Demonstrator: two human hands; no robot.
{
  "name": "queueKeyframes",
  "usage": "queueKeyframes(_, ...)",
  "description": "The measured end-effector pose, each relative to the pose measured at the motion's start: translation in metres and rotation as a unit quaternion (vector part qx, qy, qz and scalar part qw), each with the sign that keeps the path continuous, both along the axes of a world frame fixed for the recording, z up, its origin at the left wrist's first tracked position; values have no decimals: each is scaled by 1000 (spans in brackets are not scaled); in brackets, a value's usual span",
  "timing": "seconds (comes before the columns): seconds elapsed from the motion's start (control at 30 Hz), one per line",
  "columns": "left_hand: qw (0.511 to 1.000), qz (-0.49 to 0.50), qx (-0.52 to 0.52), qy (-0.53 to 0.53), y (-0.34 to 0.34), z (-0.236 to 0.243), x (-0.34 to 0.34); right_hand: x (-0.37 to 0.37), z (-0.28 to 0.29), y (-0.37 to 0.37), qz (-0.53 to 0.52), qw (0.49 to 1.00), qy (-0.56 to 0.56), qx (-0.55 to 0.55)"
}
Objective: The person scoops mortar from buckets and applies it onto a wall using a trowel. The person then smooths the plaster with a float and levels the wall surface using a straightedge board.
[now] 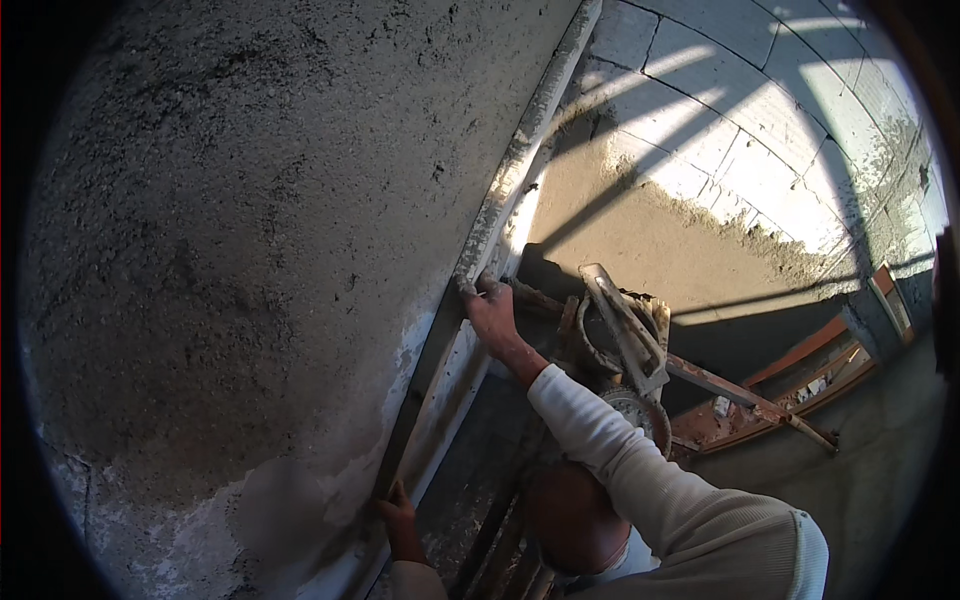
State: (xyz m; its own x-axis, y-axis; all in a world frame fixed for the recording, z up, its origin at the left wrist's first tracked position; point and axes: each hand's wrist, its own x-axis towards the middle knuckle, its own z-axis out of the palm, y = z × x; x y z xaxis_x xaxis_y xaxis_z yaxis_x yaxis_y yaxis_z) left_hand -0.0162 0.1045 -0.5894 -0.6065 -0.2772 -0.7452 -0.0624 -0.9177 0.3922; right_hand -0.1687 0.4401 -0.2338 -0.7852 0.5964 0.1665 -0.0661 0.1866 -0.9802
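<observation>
Neither my left hand nor my right hand is in view. Below me a co-worker, with the top of the head (575, 515) showing, reaches up to the edge of a wall. One of the co-worker's hands (492, 318), on a pale sleeved arm (600, 425), closes on the lower end of a long mortar-smeared bar (525, 150) running along that edge. Lower down, the co-worker's other hand (398, 515) rests on a second straight length (440, 400) along the same edge. Its fingers are partly hidden.
Rough wet plaster (230, 230) covers the wall at left. Right of the co-worker are a round container (597, 335) with a flat frame-like tool (625, 325) across it and another round vessel (635, 408). Farther right lie reddish beams (740, 385) before a partly plastered block wall (765, 165).
</observation>
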Motion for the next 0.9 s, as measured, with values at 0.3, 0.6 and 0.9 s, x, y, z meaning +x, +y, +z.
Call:
queueKeyframes(0.3,892,-247,-375,48,-11,12,19,17,57,-34,14,988,114,107)
queueKeyframes(0.6,816,-295,-484,109,-45,-76,40,0,-72,-1,87,990,-19,-108)
queueKeyframes(0.9,980,-106,-141,91,-13,-41,13,5,28,-5,52,998,20,-1)
